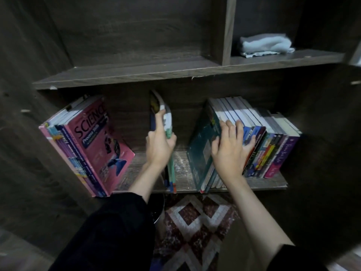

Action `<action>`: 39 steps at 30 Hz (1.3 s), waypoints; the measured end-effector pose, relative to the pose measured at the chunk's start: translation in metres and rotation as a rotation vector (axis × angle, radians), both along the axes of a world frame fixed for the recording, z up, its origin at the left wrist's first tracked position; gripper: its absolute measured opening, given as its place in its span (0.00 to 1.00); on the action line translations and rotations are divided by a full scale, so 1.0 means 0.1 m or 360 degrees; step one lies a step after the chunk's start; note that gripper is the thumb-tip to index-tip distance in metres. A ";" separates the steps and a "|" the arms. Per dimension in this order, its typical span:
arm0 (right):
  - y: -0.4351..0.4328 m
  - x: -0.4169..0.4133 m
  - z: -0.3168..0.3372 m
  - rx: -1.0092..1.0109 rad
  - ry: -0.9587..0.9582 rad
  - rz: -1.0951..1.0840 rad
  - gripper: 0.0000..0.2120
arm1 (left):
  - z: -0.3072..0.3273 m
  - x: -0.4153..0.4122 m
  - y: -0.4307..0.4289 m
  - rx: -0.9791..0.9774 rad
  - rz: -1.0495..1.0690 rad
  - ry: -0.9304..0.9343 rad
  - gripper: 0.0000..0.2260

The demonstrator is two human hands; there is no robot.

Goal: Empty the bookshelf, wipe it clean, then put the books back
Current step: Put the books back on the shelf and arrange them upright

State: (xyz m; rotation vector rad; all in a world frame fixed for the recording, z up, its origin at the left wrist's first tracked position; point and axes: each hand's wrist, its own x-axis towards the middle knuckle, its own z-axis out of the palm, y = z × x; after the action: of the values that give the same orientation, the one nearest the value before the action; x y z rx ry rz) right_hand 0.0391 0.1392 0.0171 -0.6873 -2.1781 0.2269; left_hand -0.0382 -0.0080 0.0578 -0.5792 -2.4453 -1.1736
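Seemingly mid-clearance, the left hand (pixel 159 142) grips thin paperbacks (pixel 169 125) upright at the middle of the shelf (pixel 182 166), while the right hand (pixel 230 148) lies spread across the tops of the row of books (pixel 273 139) at the shelf's right end. Slim and glossy, they look light but floppy; squeezing a small batch near the spines seems safest. Science books (pixel 97 141) lean at the shelf's left end.

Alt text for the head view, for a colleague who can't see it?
The left hand grips thin books upright on the lower shelf while the right hand rests on the right-hand books. A folded cloth lies above.
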 end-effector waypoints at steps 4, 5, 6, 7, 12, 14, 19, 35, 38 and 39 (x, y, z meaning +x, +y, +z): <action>0.02 0.02 0.02 0.0007 0.0008 0.0026 0.21 | 0.00 0.22 0.38 -0.0021 -0.0180 0.0000 0.29; 0.02 0.03 0.02 0.0003 0.0008 0.0036 0.20 | -0.01 0.26 0.44 -0.0014 -0.0256 0.0008 0.29; 0.02 0.04 0.02 -0.0004 0.0001 0.0050 0.20 | -0.01 0.31 0.50 -0.0029 -0.0350 0.0019 0.29; 0.03 0.04 0.02 -0.0009 -0.0011 0.0064 0.20 | -0.03 0.33 0.54 -0.0076 -0.0442 0.0047 0.30; 0.06 0.09 0.04 -0.0046 -0.0004 0.0158 0.22 | -0.04 0.34 0.57 -0.0273 -0.0619 0.0127 0.32; 0.07 0.11 0.04 -0.0097 0.0053 0.0204 0.25 | -0.12 0.30 0.52 -0.0293 -0.0719 0.0159 0.37; 0.10 0.14 -0.01 -0.0182 0.0305 0.0356 0.26 | -0.58 0.14 0.38 -0.0408 -0.0876 -0.0274 0.53; 0.18 -0.01 -0.23 0.0003 0.0441 0.0316 0.23 | -1.32 0.08 0.28 -0.0711 -0.0599 -0.0267 0.53; 0.24 -0.06 -0.28 0.0141 0.0406 0.0226 0.27 | -1.32 0.03 0.26 -0.0774 -0.0572 -0.0268 0.55; 0.24 -0.07 -0.28 0.0157 0.0410 0.0210 0.27 | -1.32 0.02 0.25 -0.0793 -0.0560 -0.0268 0.55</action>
State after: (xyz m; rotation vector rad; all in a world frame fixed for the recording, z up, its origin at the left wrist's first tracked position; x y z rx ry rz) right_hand 0.0316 0.1631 -0.0109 -0.4338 -1.9739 0.2601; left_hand -0.0362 0.0172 -0.0741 -1.1315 -2.8811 -0.7375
